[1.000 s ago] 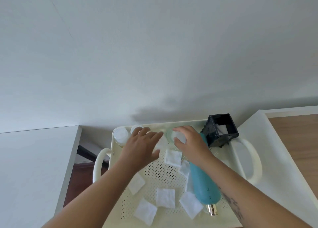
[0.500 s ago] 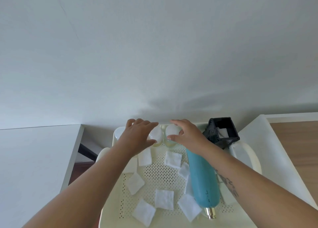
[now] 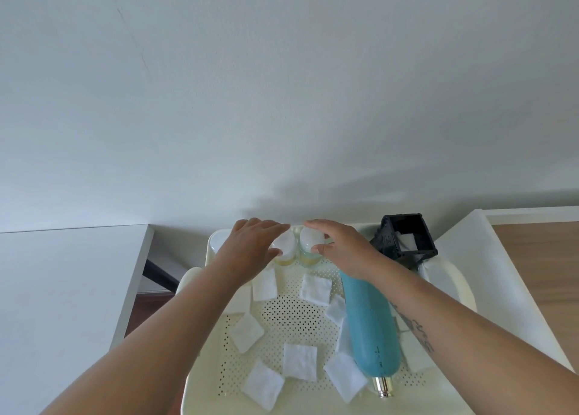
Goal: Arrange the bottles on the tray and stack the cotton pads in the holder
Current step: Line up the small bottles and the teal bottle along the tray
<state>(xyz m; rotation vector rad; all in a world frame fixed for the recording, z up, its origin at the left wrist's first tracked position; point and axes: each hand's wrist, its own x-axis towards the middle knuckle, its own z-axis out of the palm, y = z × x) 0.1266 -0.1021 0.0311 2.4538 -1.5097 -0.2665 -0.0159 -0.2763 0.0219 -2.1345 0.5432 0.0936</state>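
Note:
A cream perforated tray (image 3: 300,317) holds two small white-capped bottles side by side at its far edge. My left hand (image 3: 250,251) grips the left small bottle (image 3: 285,248); my right hand (image 3: 343,248) grips the right small bottle (image 3: 310,242). Another white-capped bottle (image 3: 218,242) peeks out at the far left corner, partly hidden by my left hand. A teal bottle (image 3: 369,327) with a silver cap lies on its side along the tray's right part. Several square cotton pads (image 3: 299,361) are scattered on the tray. A black holder (image 3: 404,242) at the far right corner has a pad inside.
The tray sits against a white wall, with white handles (image 3: 457,286) on both sides. A white table surface (image 3: 62,289) lies to the left and a white board over a wooden top (image 3: 539,273) to the right. A dark gap shows between tray and left table.
Both hands reached toward the tray's far edge and closed on the two small bottles, which now stand next to each other. The camera view shifted slightly.

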